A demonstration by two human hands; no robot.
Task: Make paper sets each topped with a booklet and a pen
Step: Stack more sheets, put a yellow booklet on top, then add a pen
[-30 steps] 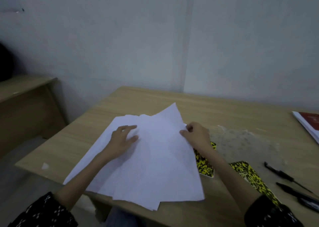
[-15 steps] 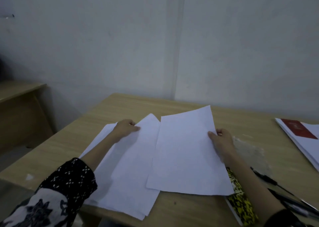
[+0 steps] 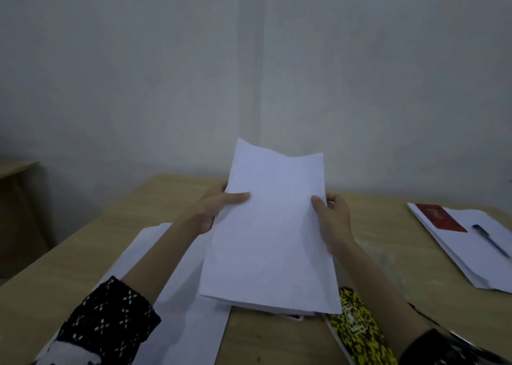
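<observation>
I hold a thin stack of white paper sheets (image 3: 268, 234) tilted up above the wooden table (image 3: 83, 253). My left hand (image 3: 213, 209) grips its left edge with the thumb on top. My right hand (image 3: 333, 223) grips its right edge. More white sheets (image 3: 177, 295) lie flat on the table under my left arm. A yellow-and-black booklet (image 3: 357, 328) lies at the near right, partly under the held stack. At the far right sits a finished paper set (image 3: 471, 251) topped with a red booklet (image 3: 439, 216) and a black pen (image 3: 489, 240).
A grey wall rises right behind the table. A crinkled clear plastic wrapper (image 3: 388, 265) lies right of my right arm. Another wooden desk (image 3: 16, 167) stands at the far left. Something dark and glossy (image 3: 460, 342), perhaps pens, shows at the bottom right corner.
Both hands have gathered separate sheets into one stack and lifted it off the table, tilted toward me. The view has shifted right, showing the finished set more fully.
</observation>
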